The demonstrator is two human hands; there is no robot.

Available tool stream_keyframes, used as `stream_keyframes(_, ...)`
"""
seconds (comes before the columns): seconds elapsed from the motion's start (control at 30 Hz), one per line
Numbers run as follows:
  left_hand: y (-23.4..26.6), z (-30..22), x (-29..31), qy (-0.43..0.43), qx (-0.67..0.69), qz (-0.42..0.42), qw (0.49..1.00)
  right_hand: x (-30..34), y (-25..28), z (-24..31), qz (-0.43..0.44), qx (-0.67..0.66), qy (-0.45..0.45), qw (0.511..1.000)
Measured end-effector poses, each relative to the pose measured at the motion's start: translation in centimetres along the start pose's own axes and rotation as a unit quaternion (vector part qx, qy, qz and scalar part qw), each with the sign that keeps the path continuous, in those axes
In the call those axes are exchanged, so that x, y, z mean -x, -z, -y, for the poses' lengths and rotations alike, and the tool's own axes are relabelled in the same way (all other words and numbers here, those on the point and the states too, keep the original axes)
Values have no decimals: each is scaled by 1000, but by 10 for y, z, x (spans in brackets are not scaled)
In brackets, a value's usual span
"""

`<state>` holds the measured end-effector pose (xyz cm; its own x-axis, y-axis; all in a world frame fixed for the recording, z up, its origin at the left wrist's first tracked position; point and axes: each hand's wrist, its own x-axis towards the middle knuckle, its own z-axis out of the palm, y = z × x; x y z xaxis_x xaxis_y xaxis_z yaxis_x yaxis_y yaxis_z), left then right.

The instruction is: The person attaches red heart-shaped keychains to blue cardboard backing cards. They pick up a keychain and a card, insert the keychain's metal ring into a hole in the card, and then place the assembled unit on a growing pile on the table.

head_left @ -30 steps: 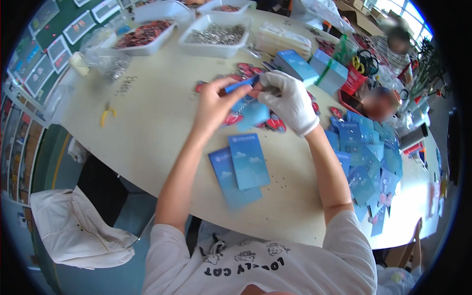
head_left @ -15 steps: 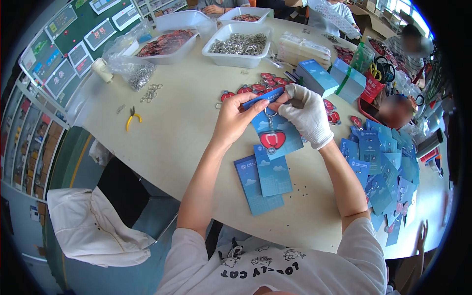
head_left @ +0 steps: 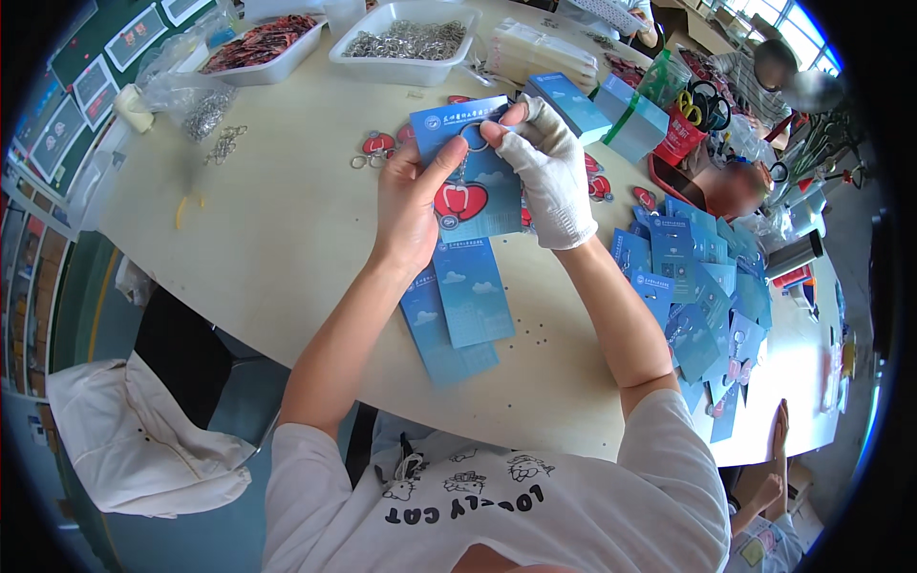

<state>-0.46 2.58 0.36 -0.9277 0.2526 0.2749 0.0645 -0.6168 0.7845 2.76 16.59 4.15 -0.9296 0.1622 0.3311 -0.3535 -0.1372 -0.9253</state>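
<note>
Between my two hands a blue printed card is held up above the table, its face toward me. A keychain with a red heart-shaped pendant hangs against it, its metal ring near the card's top. My bare left hand grips the left edge, thumb on the front by the ring. My right hand, in a white glove with bare fingertips, pinches the upper right part beside the ring. Its fingers behind the card are hidden. Two more blue cards lie overlapped on the table just below.
Red heart keychains lie behind my hands. A heap of blue cards covers the right side. At the back stand a white tub of metal rings and card stacks. Yellow-handled pliers lie left. Other people sit around the table.
The card's top edge, tilted and seen edge-on before, has turned so its face shows. The pendant now rests against the card. My whole view has shifted, moving the table leftward and up.
</note>
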Motion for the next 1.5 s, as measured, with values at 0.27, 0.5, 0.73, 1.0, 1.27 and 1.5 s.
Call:
stream_keyframes(0.27, -2, -5, 8, -43, -60, 2, 997, -2, -4, -9, -3, -153, -17, 988)
stream_keyframes(0.5, 5, 6, 3, -2, 8, 11, 1000, 0, -5, 3, 39, 105, -44, 993)
stream_keyframes(0.73, 4, 7, -1, -3, -84, 93, 992, -9, 22, 6, 131, 132, -20, 982)
stream_keyframes(1.0, 39, 0, -3, 144, -772, 206, 584, 32, 198, 122, 92, 469, -99, 873)
stream_keyframes(1.27, 58, 29, -7, 150, -605, 278, 731, 13, 221, 58, 74, 732, 60, 675)
stream_keyframes(1.5, 58, 5, -25, 281, -379, 298, 830, -27, 175, -23, 102, 747, -169, 634)
